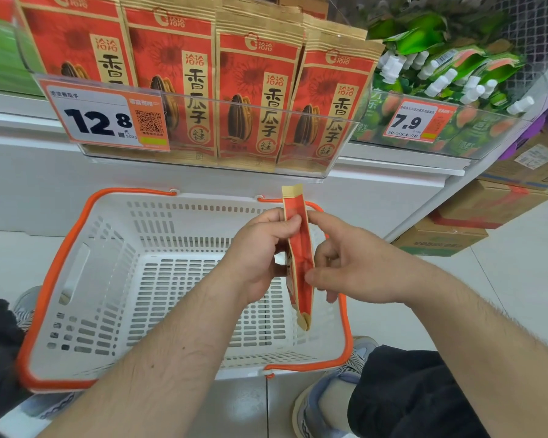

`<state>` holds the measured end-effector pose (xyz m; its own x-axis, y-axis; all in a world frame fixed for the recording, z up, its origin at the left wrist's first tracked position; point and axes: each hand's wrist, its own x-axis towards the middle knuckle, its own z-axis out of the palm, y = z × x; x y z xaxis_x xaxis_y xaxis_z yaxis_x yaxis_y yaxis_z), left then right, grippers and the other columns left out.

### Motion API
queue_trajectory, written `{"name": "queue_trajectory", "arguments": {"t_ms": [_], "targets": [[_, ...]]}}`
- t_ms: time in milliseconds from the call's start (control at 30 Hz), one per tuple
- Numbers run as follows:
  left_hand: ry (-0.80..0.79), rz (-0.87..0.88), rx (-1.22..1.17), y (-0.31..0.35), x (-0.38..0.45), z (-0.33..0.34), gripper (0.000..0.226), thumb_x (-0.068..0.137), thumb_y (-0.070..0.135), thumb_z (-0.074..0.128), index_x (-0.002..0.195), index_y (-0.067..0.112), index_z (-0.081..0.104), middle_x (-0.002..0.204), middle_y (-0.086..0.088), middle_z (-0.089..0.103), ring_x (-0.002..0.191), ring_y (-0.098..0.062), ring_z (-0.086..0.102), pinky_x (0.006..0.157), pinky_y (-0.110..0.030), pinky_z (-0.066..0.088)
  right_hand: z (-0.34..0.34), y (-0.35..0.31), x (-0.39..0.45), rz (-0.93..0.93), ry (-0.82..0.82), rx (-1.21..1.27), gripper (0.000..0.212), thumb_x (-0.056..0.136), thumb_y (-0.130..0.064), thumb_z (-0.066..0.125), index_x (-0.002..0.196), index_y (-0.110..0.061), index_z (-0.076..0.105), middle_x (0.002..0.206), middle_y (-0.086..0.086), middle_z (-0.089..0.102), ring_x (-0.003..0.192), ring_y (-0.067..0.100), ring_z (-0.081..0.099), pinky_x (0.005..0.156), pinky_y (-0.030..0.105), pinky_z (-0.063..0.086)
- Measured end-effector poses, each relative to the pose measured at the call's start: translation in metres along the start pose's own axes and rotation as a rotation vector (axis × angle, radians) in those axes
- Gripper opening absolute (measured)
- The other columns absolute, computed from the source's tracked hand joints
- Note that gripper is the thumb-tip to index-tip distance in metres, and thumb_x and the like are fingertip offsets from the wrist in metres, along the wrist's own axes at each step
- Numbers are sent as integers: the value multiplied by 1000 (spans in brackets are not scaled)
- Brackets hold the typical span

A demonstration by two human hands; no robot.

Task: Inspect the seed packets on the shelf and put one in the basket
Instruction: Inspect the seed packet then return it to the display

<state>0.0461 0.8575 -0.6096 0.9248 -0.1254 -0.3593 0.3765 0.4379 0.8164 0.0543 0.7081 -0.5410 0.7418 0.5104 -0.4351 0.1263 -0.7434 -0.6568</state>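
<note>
Price tag [103, 116]: on the shelf's clear front rail at far left, reading 12.8.
Basket [114, 279]: white plastic with orange rim, on the floor below the shelf, nothing inside.
Shelf packets [257, 90]: red seed packets standing upright in a row behind the clear rail.
Left hand [260, 254]: fingers curled, pinching the held packet's left face.
Held packet [299, 260]: red, edge-on and upright, between both hands, above the basket's right side.
Right hand [351, 267]: thumb and fingertips pinching the packet's right face.
Green pouches [450, 67]: on the shelf at right.
</note>
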Motion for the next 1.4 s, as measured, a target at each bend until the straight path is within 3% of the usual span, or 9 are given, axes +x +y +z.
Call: {"name": "queue_trajectory", "arguments": {"t_ms": [100, 367, 733, 833, 967, 1033, 1133, 1267, 1400], "targets": [[16, 13, 4, 1, 0, -1, 13, 98, 16, 55, 87, 17, 63, 77, -7, 59, 82, -26, 57, 67, -39, 50, 3, -2, -1, 25, -82, -71, 86, 94, -15, 64, 153, -48, 10, 82, -1, 76, 72, 12, 74, 80, 37, 61], [30, 4, 15, -3, 1, -1, 17, 97, 16, 56, 81, 19, 62, 70, -2, 60, 78, -24, 54, 75, -45, 46, 2, 6, 1, -19, -132, -23, 86, 97, -5, 58, 150, -54, 11, 89, 5, 77, 80, 16, 75, 85, 47, 60], [17, -28, 2, -6, 1, -1, 15, 98, 18, 55, 84, 18, 60, 75, -6, 59, 77, -26, 55, 69, -41, 48, 0, 8, 2, -27, -183, -45, 85, 98, -7, 60, 152, -52, 12, 91, 5, 77, 80, 14, 76, 87, 40, 60], [15, -35, -52, -7, 1, 0, 14, 99, 18, 51, 90, 17, 61, 85, -14, 57, 79, -29, 55, 62, -37, 50, 0, 12, 5, -3, -75, 23, 81, 90, -8, 70, 142, -56, 30, 83, 4, 74, 74, 13, 73, 82, 34, 59], [-49, -49, -209, -6, 0, 2, 19, 101, 17, 45, 103, 16, 64, 92, -18, 61, 87, -32, 62, 73, -44, 52, 3, 18, 10, 83, 125, 154, 80, 68, -39, 83, 135, -59, 43, 115, -5, 54, 95, 11, 66, 90, 33, 53], [-85, -60, -265, -4, -2, 3, 23, 102, 17, 43, 110, 14, 64, 102, -20, 64, 91, -34, 67, 76, -47, 57, 7, 18, 10, 102, 116, 288, 81, 70, -37, 83, 133, -60, 39, 120, -10, 56, 104, 11, 66, 95, 37, 54], [-78, -73, -278, -4, -3, 3, 26, 102, 17, 42, 113, 13, 65, 101, -16, 69, 80, -28, 71, 64, -38, 60, 11, 16, 8, 94, 130, 261, 92, 77, -28, 83, 145, -56, 28, 115, -19, 60, 104, 10, 67, 94, 39, 56], [-35, -60, -123, -6, -2, 3, 34, 102, 30, 45, 123, 7, 60, 113, -15, 72, 100, -33, 71, 89, -51, 57, 13, 12, 8, 141, 195, 117, 105, 74, -37, 83, 149, -50, 13, 109, -24, 58, 98, 3, 64, 81, 25, 56], [93, -7, 52, -7, -3, 6, 13, 103, 21, 51, 95, 11, 55, 86, -6, 76, 69, -20, 72, 59, -34, 55, 17, 13, 8, 156, 253, 29, 120, 69, -44, 85, 150, -50, -2, 108, -25, 60, 92, -2, 65, 70, 14, 52]]}}
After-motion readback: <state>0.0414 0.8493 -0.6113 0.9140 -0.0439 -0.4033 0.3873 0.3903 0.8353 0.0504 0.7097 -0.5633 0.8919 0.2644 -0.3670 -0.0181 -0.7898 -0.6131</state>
